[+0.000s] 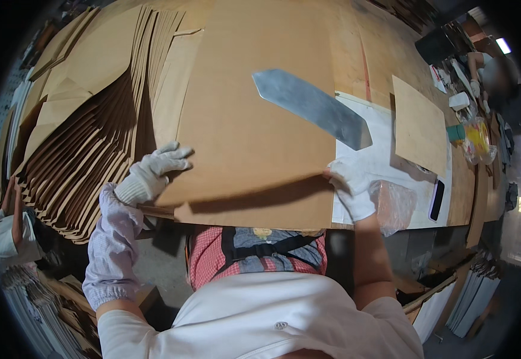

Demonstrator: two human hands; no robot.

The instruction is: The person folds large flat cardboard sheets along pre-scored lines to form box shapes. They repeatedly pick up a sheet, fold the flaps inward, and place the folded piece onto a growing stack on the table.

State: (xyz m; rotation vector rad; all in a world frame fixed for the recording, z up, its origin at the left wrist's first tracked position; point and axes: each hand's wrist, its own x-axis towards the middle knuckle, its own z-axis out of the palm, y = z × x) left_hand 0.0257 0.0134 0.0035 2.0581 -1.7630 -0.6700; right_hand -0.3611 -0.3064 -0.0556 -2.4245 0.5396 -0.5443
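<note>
- Chest and apron fill the lower picture, hiding the near table edge and everything under it.
- Left hand, gloved white, lies flat with fingers spread on the left edge of the large brown cardboard sheet; grips nothing, only presses down.
- Right hand, gloved too, curls over the sheet's right near corner; fingertips tucked out of sight, so cannot tell how tightly closed.
- Sheet spans the table between both hands, its near edge throwing a shadow.
- Crumpled clear plastic bag just beside the right wrist; black phone past it.
- Flat grey metal blade rests on the sheet, pointed end leftward.
- Fanned stack of brown cardboard blanks to the left.
- Smaller cardboard rectangle over white paper.
- Yellow packet far right, blurred.
</note>
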